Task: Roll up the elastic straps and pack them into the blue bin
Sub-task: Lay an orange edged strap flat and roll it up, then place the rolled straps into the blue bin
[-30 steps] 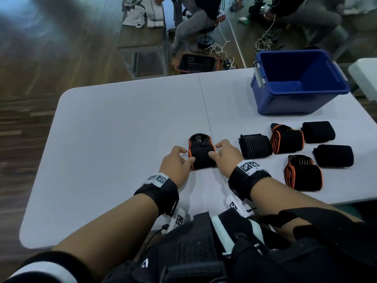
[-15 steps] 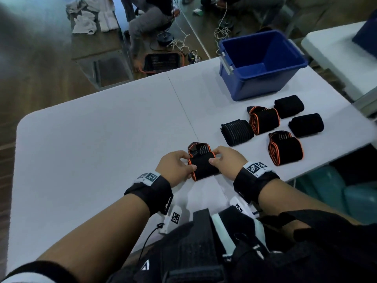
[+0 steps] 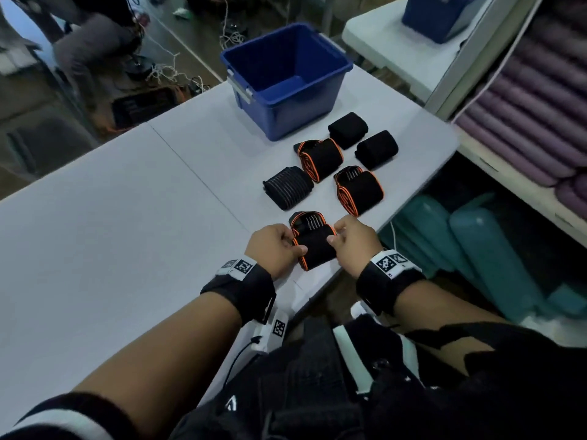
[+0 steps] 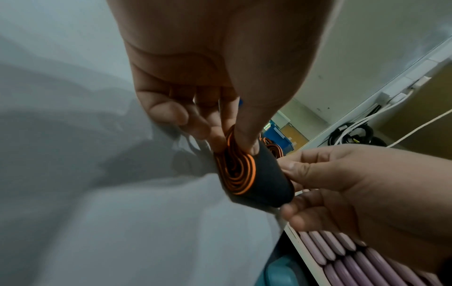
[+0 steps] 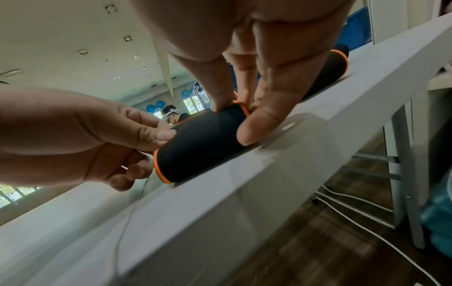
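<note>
Left hand (image 3: 275, 249) and right hand (image 3: 353, 243) pinch opposite ends of one rolled strap (image 3: 314, 246) on the tabletop (image 3: 127, 233), well short of the blue bin (image 3: 287, 81).

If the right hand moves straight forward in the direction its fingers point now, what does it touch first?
Probably the orange-edged strap roll just beyond the right hand, though depth is unclear. The hand already grips the rolled strap.

Each bare forearm wears a black wrist band (image 3: 244, 289) topped with a white square-patterned marker tag (image 3: 239, 266), a thin black cable (image 3: 236, 360) trails from the white left-wrist unit (image 3: 273, 333), and black clothing with white stripes covers the torso.
</note>
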Tool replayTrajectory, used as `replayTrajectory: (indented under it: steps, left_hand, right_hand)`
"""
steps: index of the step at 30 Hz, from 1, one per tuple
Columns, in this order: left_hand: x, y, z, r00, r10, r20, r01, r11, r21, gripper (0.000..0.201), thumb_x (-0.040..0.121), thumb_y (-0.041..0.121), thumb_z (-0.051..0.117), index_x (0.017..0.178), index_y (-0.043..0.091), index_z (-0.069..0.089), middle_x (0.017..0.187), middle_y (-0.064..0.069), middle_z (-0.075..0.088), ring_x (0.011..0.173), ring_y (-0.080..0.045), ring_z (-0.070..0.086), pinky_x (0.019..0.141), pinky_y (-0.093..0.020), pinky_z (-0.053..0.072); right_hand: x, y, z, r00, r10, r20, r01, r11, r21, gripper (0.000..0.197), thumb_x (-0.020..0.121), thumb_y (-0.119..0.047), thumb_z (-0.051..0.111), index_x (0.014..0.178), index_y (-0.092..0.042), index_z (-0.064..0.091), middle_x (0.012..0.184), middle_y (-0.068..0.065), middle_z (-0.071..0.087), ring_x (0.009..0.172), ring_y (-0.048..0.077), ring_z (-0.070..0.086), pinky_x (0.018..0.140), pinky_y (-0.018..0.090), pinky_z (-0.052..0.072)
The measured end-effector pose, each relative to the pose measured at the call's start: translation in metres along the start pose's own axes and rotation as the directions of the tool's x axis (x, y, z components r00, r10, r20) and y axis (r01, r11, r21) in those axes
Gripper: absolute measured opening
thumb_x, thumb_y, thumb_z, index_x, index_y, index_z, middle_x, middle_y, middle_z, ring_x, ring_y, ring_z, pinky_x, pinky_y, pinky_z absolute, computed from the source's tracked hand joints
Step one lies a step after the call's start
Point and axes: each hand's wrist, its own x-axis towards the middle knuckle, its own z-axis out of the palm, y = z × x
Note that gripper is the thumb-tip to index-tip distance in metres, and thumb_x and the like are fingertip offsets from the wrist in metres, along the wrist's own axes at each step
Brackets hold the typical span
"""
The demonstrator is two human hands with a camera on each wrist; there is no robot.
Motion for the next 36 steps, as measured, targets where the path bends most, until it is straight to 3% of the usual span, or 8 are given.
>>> replayTrajectory:
  steps: [3, 8, 15, 19, 23, 26, 31, 36]
  left_hand:
    - [0.003, 0.008, 0.005, 0.998, -0.051, -0.04, 0.052, 0.998, 0.021, 0.028, 0.078, 0.04, 0.08, 0.084, 0.017, 0.064, 0.077, 0.001, 0.069, 0.074, -0.016, 0.062, 0.06, -0.027, 0.045]
    - [-0.003, 0.015, 0.009, 0.963, -0.157, -0.219, 0.148, 0.987, -0.058, 0.031, 0.077, 0.044, 0.079, 0.092, 0.024, 0.061, 0.087, 0.005, 0.071, 0.082, -0.012, 0.065, 0.058, -0.022, 0.04]
    - [-0.01, 0.019, 0.014, 0.912, -0.287, -0.293, 0.225, 0.948, -0.227, 0.036, 0.077, 0.06, 0.069, 0.089, 0.028, 0.059, 0.078, 0.001, 0.076, 0.07, -0.019, 0.073, 0.073, -0.042, 0.061]
    - [-0.005, 0.032, -0.011, 0.861, -0.322, -0.393, 0.234, 0.938, -0.256, 0.032, 0.091, 0.051, 0.064, 0.097, 0.02, 0.06, 0.073, 0.004, 0.077, 0.062, -0.013, 0.073, 0.074, -0.04, 0.061]
    - [0.007, 0.052, -0.044, 0.792, -0.337, -0.509, 0.228, 0.937, -0.264, 0.027, 0.093, 0.045, 0.062, 0.098, 0.019, 0.06, 0.076, 0.002, 0.076, 0.063, -0.017, 0.073, 0.073, -0.04, 0.061]
    - [0.019, 0.07, -0.063, 0.769, -0.318, -0.555, 0.211, 0.945, -0.249, 0.024, 0.094, 0.041, 0.062, 0.096, 0.017, 0.061, 0.078, 0.002, 0.076, 0.065, -0.019, 0.073, 0.074, -0.041, 0.061]
    - [0.045, 0.091, -0.085, 0.763, -0.284, -0.581, 0.191, 0.957, -0.217, 0.019, 0.093, 0.039, 0.062, 0.098, 0.021, 0.061, 0.083, 0.0, 0.077, 0.068, -0.02, 0.073, 0.072, -0.038, 0.06]
    - [0.088, 0.095, -0.106, 0.79, -0.24, -0.565, 0.201, 0.971, -0.131, 0.031, 0.09, 0.049, 0.062, 0.115, 0.032, 0.056, 0.092, 0.002, 0.069, 0.084, -0.022, 0.071, 0.083, -0.044, 0.06]
  right_hand:
    - [0.005, 0.01, -0.007, 0.998, -0.051, -0.027, 0.053, 0.994, 0.098, 0.024, 0.092, -0.017, 0.063, 0.115, -0.019, 0.057, 0.106, 0.0, 0.065, 0.095, 0.02, 0.064, 0.09, 0.034, 0.053]
    - [0.013, 0.014, -0.02, 0.963, -0.229, 0.138, 0.203, 0.962, 0.181, 0.048, 0.087, -0.005, 0.062, 0.131, -0.024, 0.057, 0.114, 0.002, 0.066, 0.102, 0.015, 0.064, 0.098, 0.038, 0.052]
    - [0.029, 0.026, -0.051, 0.868, -0.415, 0.273, 0.354, 0.902, 0.246, 0.048, 0.09, -0.008, 0.064, 0.135, -0.021, 0.054, 0.129, -0.001, 0.06, 0.116, 0.014, 0.06, 0.099, 0.029, 0.048]
    - [0.049, 0.037, -0.085, 0.838, -0.49, 0.24, 0.44, 0.867, 0.233, 0.045, 0.09, -0.015, 0.066, 0.134, -0.02, 0.057, 0.131, -0.002, 0.057, 0.112, 0.01, 0.059, 0.099, 0.029, 0.05]
    - [0.082, 0.041, -0.133, 0.802, -0.577, 0.152, 0.547, 0.813, 0.202, 0.034, 0.09, -0.013, 0.062, 0.123, -0.022, 0.063, 0.12, -0.006, 0.062, 0.103, 0.006, 0.062, 0.093, 0.024, 0.05]
    - [0.121, 0.041, -0.165, 0.778, -0.616, 0.122, 0.602, 0.787, 0.134, 0.029, 0.091, -0.007, 0.057, 0.117, -0.02, 0.065, 0.115, -0.004, 0.064, 0.096, 0.006, 0.062, 0.089, 0.018, 0.05]
    - [0.187, 0.033, -0.199, 0.765, -0.63, 0.135, 0.642, 0.762, -0.082, 0.035, 0.089, 0.0, 0.053, 0.12, -0.014, 0.063, 0.121, 0.009, 0.062, 0.108, 0.024, 0.06, 0.097, 0.027, 0.043]
    - [0.234, 0.018, -0.203, 0.774, -0.59, 0.231, 0.633, 0.737, -0.236, 0.041, 0.087, -0.006, 0.06, 0.126, -0.018, 0.059, 0.129, 0.007, 0.058, 0.116, 0.024, 0.057, 0.1, 0.03, 0.042]
